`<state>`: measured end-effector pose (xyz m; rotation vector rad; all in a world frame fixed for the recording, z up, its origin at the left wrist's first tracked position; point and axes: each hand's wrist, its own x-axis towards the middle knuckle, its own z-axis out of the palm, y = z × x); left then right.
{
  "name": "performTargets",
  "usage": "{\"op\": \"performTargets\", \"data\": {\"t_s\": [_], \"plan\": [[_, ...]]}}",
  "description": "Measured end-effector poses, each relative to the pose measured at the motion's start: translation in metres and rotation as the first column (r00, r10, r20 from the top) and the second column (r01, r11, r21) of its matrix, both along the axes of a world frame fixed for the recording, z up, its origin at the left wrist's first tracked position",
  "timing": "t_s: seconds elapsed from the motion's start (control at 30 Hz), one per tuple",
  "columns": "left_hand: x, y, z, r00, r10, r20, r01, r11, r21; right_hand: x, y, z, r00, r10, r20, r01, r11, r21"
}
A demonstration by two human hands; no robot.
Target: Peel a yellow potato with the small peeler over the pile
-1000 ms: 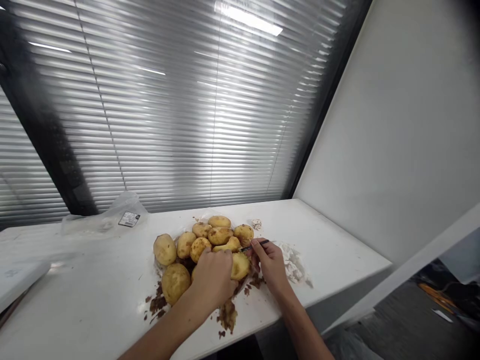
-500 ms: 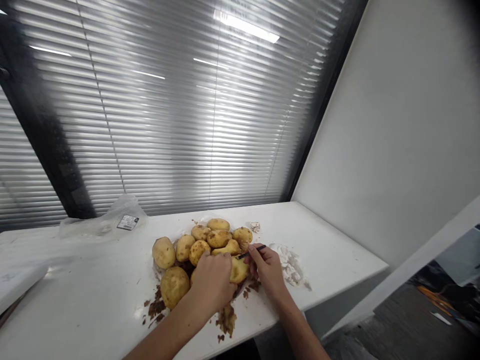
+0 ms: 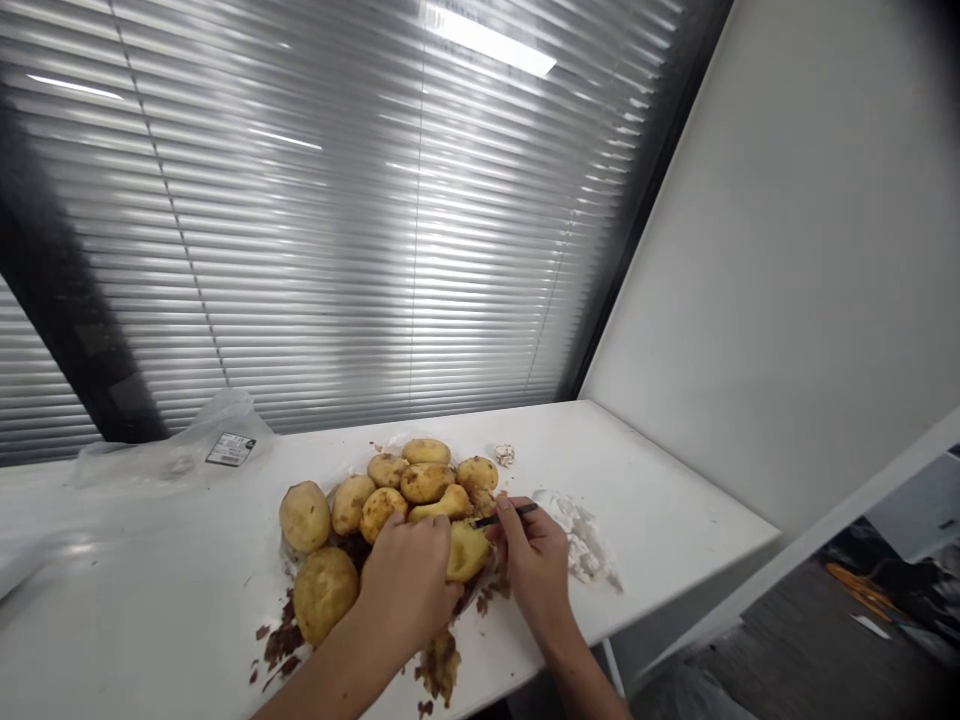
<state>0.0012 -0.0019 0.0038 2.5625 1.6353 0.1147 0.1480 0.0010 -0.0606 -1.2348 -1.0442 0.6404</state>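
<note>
My left hand (image 3: 411,570) is closed on a pale yellow potato (image 3: 467,553) with much of its skin off. In my right hand (image 3: 537,560) I pinch a thin dark-handled tool (image 3: 517,513), its tip against the upper edge of that potato; whether it is a knife or a peeler I cannot make out. Beyond my left hand several brown-yellow potatoes lie in a heap, among them a spotted potato (image 3: 427,482) and an oddly shaped potato (image 3: 442,504). A large round potato (image 3: 325,594) rests left of my left wrist. My palm hides the held potato's left side.
Brown peelings (image 3: 439,668) are scattered at the front of the white table (image 3: 180,590). Crumpled white plastic (image 3: 581,540) lies right of my right hand. At the back left is a clear bag (image 3: 176,455) with a label. Blinds (image 3: 337,250) stand behind the table.
My view has shifted slightly, so the heap sits further left and lower. The tool is held flatter over the potato, and more of the potato's pale surface faces me. Both grips persist.
</note>
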Motion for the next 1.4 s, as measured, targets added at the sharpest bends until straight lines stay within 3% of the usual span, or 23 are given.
{"op": "performTargets", "data": {"t_s": [0.27,0.7,0.9,1.0,1.27,1.4], "plan": [[0.001,0.005,-0.007,0.999,0.037,0.001,-0.037,0.999,-0.033,-0.007,-0.004,-0.001,0.993,0.038,-0.112,-0.041,0.999,-0.025],[0.001,0.005,-0.009,0.999,0.044,-0.006,-0.044,0.998,-0.055,-0.005,-0.006,-0.005,0.995,0.016,-0.096,-0.02,0.999,-0.042],[0.001,0.003,-0.004,0.999,0.042,0.008,-0.041,0.999,-0.035,0.002,0.002,-0.006,0.975,0.104,-0.196,-0.125,0.987,-0.099],[0.0,0.002,-0.002,0.999,0.035,0.013,-0.035,0.999,-0.04,0.004,0.004,-0.005,0.986,0.075,-0.151,-0.097,0.985,-0.144],[0.0,0.001,0.0,0.999,0.045,0.028,-0.044,0.998,-0.043,0.0,0.005,0.0,0.999,0.038,-0.019,-0.04,0.993,-0.11],[0.001,0.001,0.0,0.999,0.034,0.015,-0.033,0.998,-0.045,-0.001,0.007,0.001,0.993,0.086,-0.082,-0.093,0.991,-0.097]]}}
